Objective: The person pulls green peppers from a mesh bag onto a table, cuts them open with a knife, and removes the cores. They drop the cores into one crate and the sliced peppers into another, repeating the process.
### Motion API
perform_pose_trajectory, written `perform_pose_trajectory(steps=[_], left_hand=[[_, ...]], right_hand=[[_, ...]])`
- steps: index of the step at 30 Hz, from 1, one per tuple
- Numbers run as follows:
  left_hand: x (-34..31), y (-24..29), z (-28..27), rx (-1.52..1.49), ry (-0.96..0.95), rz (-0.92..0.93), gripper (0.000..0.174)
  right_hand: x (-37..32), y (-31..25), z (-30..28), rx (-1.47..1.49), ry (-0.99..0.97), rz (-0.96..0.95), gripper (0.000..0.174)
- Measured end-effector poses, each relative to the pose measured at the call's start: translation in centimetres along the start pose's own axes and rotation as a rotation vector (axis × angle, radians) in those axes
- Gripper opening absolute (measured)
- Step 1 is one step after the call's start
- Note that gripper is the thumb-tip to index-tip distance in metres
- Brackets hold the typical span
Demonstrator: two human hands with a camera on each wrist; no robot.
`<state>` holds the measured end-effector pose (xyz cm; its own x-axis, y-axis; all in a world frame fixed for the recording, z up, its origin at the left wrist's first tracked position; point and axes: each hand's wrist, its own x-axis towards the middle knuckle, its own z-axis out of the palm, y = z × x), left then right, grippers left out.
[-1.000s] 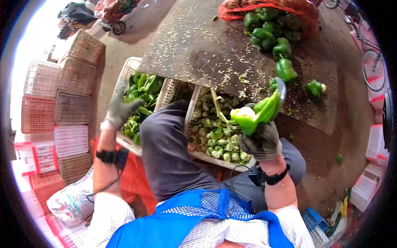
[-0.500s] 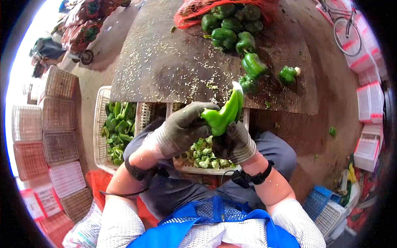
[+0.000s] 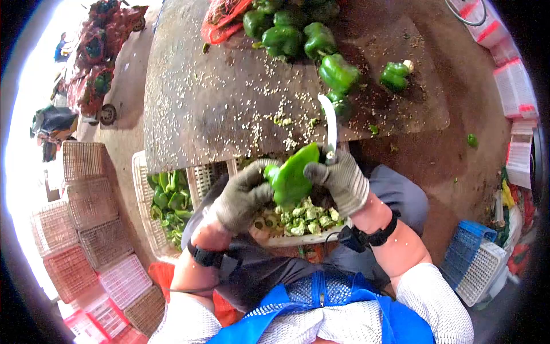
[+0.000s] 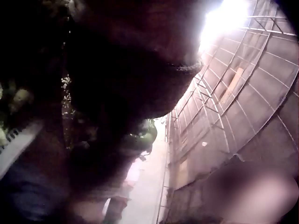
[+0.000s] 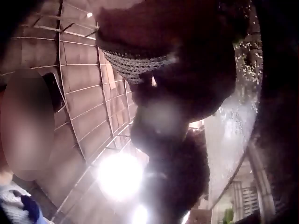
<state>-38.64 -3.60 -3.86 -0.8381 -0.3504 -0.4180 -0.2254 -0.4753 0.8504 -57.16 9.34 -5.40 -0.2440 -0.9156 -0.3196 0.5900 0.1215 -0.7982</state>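
Pinching a glossy green pepper (image 3: 293, 180) above a plastic crate (image 3: 292, 241) of knobbly cores (image 3: 298, 226), the gloved left hand (image 3: 240, 196) faces the right hand (image 3: 344, 182), clamped on a curved knife (image 3: 332, 125). Left wrist view: grip lost in shadow. Right wrist view: ribbed cuff (image 5: 133, 65), grip unreadable.

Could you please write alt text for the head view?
A gloved left hand holds a green pepper beside a gloved right hand gripping a curved knife, above a crate of pale pieces; more peppers lie on a speckled board.

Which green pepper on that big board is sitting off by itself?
The pepper toward the board's right side, its pale stem end pointing right. Bare board surrounds it, while the other peppers cluster together near the red net.
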Motion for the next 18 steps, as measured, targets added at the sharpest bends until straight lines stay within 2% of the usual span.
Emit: perform_pose_trajectory(steps=[1, 2, 4, 7, 8, 9, 11, 12, 15, 16, 17, 18], left_hand=[[0.5, 0.1, -0.2, 0.018, 0.034, -0.066, 0.036], [0.9, -0.2, -0.2, -0.037, 0.093, -0.049, 0.035], [1.7, -1.0, -0.7, -0.058, 0.21, -0.02, 0.028], [3.5, -4.3, -1.3, -0.259, 0.253, 0.136, 0.025], [3.9, -5.0, -2.1, -0.311, 0.334, 0.131, 0.021], [4.3, -4.4, -2.1, -0.363, 0.416, 0.129, 0.018], [5.1, -3.4, -2.9, -0.158, 0.632, 0.072, 0.016], [5.5, -3.0, -3.5, -0.188, 0.668, 0.12, 0.018], [4.6, -0.1, -4.3, -0.415, 0.526, 0.014, 0.029], [5.2, -0.4, -4.9, -0.475, 0.514, 0.009, 0.036], [6.2, -1.7, -6.6, -0.544, 0.446, -0.029, 0.047], [7.6, -3.3, -8.5, -0.461, 0.47, -0.07, 0.05]], right_hand=[[0.1, 0.3, 0.2, -0.095, 0.084, -0.017, 0.031], [0.2, 0.0, 0.5, -0.072, 0.104, 0.074, 0.03], [0.2, -0.4, 1.7, -0.165, 0.141, 0.135, 0.026], [0.0, 2.3, 4.0, -0.586, 0.129, -0.182, 0.025], [-0.6, 2.1, 4.3, -0.513, 0.131, -0.036, 0.025], [-0.9, 1.4, 4.8, -0.417, 0.139, 0.006, 0.025], [-1.1, 0.1, 5.5, -0.225, 0.151, 0.078, 0.025], [-1.5, -0.2, 5.2, -0.249, 0.1, 0.102, 0.027], [-2.2, 1.0, 4.3, -0.11, 0.124, -0.019, 0.032], [-2.1, 0.9, 4.5, -0.082, 0.167, -0.03, 0.049], [-2.1, 0.5, 3.7, -0.077, 0.144, 0.007, 0.048], [-1.8, 0.5, 3.2, -0.057, 0.154, 0.012, 0.046]])
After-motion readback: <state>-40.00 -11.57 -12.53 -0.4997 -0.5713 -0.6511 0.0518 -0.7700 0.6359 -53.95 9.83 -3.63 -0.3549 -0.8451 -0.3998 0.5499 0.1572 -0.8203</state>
